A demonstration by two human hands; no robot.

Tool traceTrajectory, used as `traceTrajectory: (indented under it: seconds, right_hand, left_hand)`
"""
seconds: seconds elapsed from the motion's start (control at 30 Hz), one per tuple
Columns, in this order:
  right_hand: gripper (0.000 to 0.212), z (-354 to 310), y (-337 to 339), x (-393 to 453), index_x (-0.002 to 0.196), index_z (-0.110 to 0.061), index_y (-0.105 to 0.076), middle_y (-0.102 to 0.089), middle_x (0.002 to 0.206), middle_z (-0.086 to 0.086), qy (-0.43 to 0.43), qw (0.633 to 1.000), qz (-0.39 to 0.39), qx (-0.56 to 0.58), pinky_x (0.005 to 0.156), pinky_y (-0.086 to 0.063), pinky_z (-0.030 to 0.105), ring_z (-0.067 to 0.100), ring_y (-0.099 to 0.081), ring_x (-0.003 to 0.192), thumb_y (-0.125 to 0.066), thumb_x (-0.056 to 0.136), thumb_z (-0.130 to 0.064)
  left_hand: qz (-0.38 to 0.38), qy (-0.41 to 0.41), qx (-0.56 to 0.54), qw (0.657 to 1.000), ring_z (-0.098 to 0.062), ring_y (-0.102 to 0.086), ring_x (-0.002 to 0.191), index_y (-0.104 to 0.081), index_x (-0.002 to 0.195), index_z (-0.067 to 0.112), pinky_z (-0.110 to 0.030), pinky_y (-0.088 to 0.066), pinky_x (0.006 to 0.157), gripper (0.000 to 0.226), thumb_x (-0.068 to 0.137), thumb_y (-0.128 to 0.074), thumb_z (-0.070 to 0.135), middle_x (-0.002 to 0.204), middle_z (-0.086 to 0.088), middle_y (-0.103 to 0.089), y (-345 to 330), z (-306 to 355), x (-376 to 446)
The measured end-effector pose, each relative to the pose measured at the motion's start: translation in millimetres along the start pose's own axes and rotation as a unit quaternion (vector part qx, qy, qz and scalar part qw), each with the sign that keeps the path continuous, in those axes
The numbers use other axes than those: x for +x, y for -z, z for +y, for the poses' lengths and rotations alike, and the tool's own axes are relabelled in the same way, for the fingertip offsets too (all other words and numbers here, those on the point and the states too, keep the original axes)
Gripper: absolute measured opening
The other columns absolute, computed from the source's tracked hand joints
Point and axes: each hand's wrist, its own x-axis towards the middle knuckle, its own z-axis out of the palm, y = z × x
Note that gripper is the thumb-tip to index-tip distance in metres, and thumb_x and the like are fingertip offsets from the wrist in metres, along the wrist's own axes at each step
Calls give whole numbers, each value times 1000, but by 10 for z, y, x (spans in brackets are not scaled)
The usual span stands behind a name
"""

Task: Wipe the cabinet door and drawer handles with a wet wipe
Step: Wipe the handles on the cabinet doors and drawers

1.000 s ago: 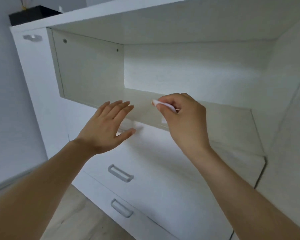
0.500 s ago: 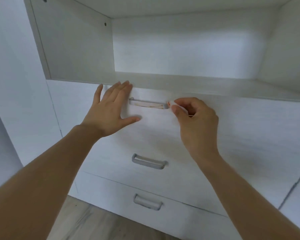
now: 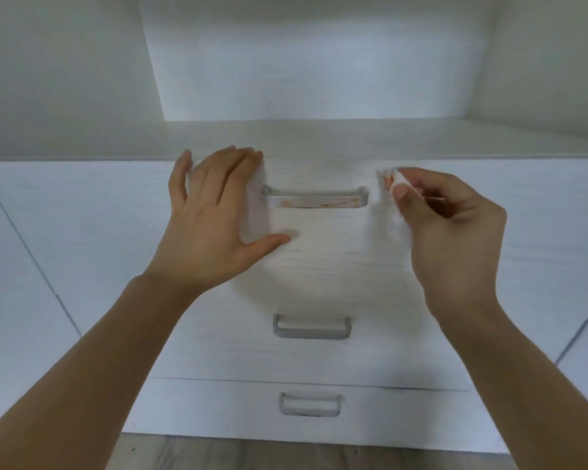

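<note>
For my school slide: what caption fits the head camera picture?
Left hand flat on top drawer, right hand pinching wet wipe beside its handle.

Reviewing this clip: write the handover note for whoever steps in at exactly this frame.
Left hand: open, fingers flat on the top drawer front, just left of the top handle.
Right hand: pinches the wet wipe, held just right of that handle, apart from it.
Top handle shows reddish smears along its bar, so it does not look wiped clean.
Middle handle and bottom handle sit below, untouched by either hand; whether they were wiped cannot be told.
Left to do: wipe the top handle, then check the lower two. No cabinet door handle is in view.
</note>
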Motion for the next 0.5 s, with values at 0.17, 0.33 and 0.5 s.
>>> traceTrajectory:
  seconds: [0.17, 0.33, 0.5]
  right_hand:
    - [19, 169, -20, -68, 90, -30, -69, -69, 99, -2, 30, 999, -32, -12, 83, -51, 22, 7, -65, 91, -64, 87, -12]
    - [18, 237, -5, -15, 90, -27, -70, -70, 95, -2, 40, 999, -22, 15, 78, -49, 18, 8, -65, 87, -64, 87, -11]
    - [18, 188, -67, -17, 89, -32, -69, -70, 94, -6, 51, 998, -22, 31, 81, -50, 18, 6, -65, 91, -67, 85, -15]
  left_hand:
    - [63, 7, -12, 998, -29, -40, 123, -46, 129, -1, -50, -16, 110, 89, 76, -52, 71, 125, -19, -50, -132, 50, 29]
    - [92, 9, 8, 996, -30, -44, 118, -50, 124, -3, -47, -24, 105, 88, 78, -50, 72, 121, -19, -53, -155, 80, 39]
    - [103, 45, -5, 994, -30, -45, 121, -51, 124, -4, -52, -29, 104, 84, 80, -51, 68, 123, -18, -54, -181, 169, 39]
